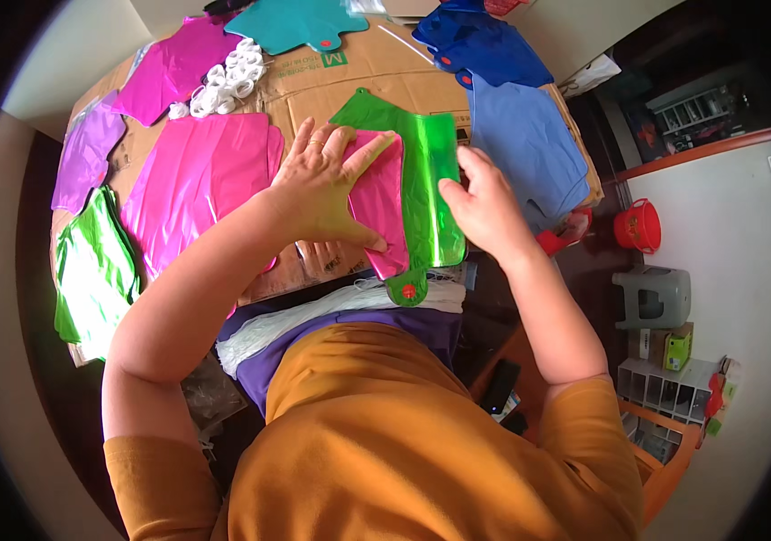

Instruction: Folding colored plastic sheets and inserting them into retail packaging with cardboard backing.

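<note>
Head view: folding looks partway, left hand (318,180) spread on pink foil (382,191), right hand (486,200) gripping green foil (430,171) not yet folded.

Your left hand (318,176) is splayed on pink foil (383,203) overlapping green foil (432,167); your right hand (491,200) pinches green's right edge. Cardboard (313,95) underneath.

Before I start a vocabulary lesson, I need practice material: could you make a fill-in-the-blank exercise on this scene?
1. The hand spread over the small pink sheet is the person's ____ one.
2. The other hand is at the edge of a shiny sheet coloured ____.
3. The bundled loops on the cardboard are ____.
4. The bucket is ____.

Missing words: left; green; white; red.
</note>
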The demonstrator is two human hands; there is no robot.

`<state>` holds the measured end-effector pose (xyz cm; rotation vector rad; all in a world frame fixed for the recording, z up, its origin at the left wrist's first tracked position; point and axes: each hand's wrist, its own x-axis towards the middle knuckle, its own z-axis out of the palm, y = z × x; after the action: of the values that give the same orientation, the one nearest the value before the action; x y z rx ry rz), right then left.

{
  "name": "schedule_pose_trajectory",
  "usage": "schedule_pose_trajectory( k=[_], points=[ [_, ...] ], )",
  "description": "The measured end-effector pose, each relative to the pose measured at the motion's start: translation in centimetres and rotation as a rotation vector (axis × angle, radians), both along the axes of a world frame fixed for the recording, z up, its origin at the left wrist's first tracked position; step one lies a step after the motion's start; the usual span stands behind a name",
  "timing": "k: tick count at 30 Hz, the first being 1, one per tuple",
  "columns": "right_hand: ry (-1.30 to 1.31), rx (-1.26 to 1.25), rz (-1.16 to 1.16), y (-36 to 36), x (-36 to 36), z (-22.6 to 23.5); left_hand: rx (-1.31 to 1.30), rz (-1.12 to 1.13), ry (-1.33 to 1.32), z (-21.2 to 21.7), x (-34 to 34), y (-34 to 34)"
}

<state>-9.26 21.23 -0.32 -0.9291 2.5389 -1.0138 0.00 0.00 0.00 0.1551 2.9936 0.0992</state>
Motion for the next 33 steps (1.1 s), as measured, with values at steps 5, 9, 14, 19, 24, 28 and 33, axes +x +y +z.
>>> schedule_pose_trajectory(
  k=[5,9,14,19,24,28,33],
  points=[
    [0.293,-0.056,0.270,-0.6,4.1,-2.0,0.197,-0.017,0.229,-4.3,1.2,0.7],
    [0.519,0.278,0.298,-2.2,5.6,-2.5,0.383,0.043,0.258,-4.2,1.3,0.2],
    [0.534,0.232,0.305,-3.3,4.5,-3.5,0.379,0.039,0.315,-3.9,1.2,-0.2],
    [0.518,0.172,0.328,-4.0,3.8,-4.1,0.173,-0.087,0.353,-3.7,1.2,-1.1],
    [0.330,0.003,0.348,-3.9,2.8,-4.1,0.083,-0.126,0.303,-4.2,1.2,-1.3],
    [-0.334,-0.512,0.354,-2.8,-1.1,-4.1,0.002,-0.118,0.236,-3.2,1.1,-0.7],
    [0.485,0.141,0.422,-4.2,-3.9,-3.8,-0.054,-0.114,0.235,-3.4,1.0,-0.7]
  ],
)
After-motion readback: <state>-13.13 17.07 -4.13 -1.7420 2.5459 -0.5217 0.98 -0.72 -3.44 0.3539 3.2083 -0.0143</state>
